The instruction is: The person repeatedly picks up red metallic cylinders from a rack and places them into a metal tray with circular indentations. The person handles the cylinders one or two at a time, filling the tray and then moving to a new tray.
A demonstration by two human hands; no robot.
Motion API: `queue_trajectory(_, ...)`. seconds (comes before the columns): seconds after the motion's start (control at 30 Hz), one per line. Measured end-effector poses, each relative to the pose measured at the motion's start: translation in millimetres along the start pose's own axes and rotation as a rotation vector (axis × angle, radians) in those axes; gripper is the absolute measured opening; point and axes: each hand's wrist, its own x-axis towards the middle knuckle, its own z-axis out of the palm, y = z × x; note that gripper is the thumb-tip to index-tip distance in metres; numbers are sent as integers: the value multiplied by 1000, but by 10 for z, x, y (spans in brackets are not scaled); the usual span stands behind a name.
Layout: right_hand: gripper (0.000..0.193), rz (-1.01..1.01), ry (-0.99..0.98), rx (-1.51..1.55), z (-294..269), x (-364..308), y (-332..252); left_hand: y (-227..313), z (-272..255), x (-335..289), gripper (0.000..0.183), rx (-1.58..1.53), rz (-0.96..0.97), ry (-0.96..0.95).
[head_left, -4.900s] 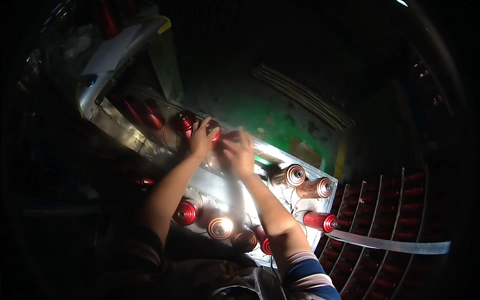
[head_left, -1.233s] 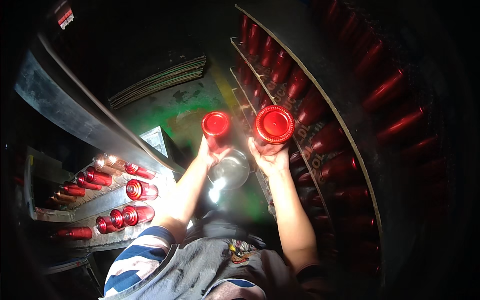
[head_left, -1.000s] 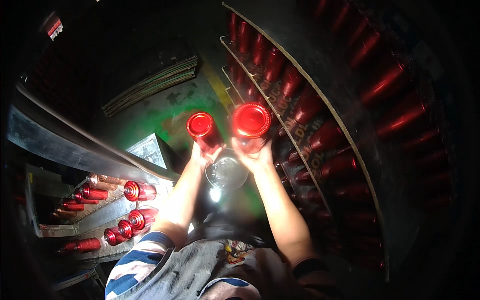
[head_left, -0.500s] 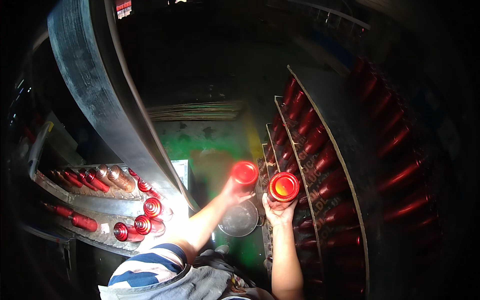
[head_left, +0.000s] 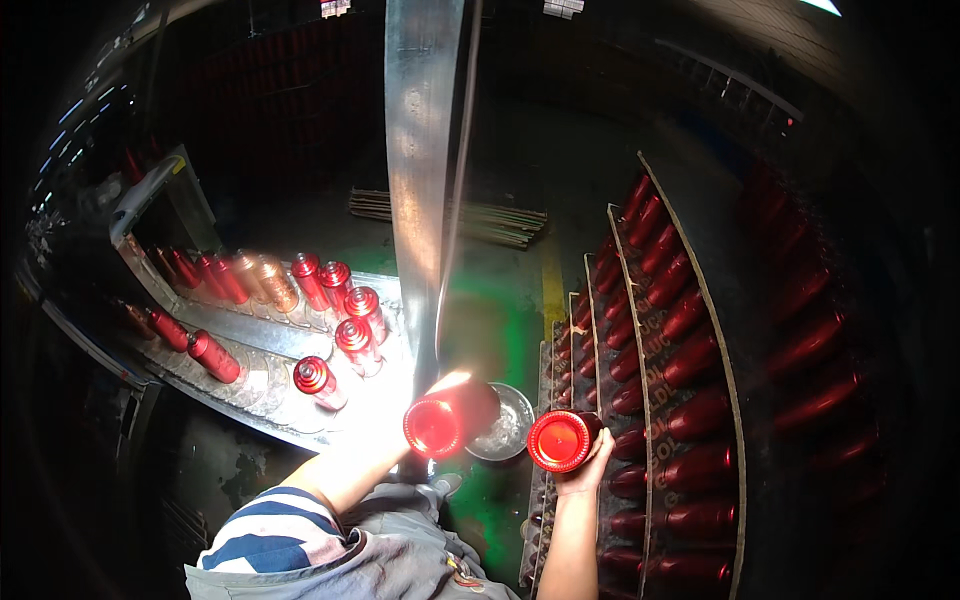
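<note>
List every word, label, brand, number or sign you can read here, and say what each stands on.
Cardboard sheet amid the bottle rows at right: large printed letters, partly covered; I don't copy printed wording.
Left held bottle and right held bottle: nothing readable.
Coloured apron patch: too small to tell whether it bears text.

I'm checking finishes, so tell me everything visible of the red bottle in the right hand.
The red bottle turns its round base toward the camera: a bright, glossy disc inside a finely ridged rim. It looks like coated glass, though the material can't be confirmed. Its darker side recedes behind the base; the neck is out of sight. The right-hand grip touches its lower and right side. In the picture it appears just left of the stacked bottles; whether it touches them is unclear.
</note>
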Motion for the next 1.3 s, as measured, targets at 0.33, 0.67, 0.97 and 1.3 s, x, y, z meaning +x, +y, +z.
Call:
queue_trajectory(0.33,47,270,-120,-125,159,-944,1044,-370,-601,-2559,41,-104,294,128)
queue_trajectory(0.67,47,588,-365,-273,1360,-1353,3020,-43,-2117,-4906,54,-258,539,267)
queue_trajectory(0.97,62,366,-292,-503,2574,-1478,3851,1256,-3341,-6247,40,249,752,739)
queue_trajectory(1.3,47,-1036,-196,-1449,2643,-464,3984,2170,-3065,-4841,31,1517,1134,861)
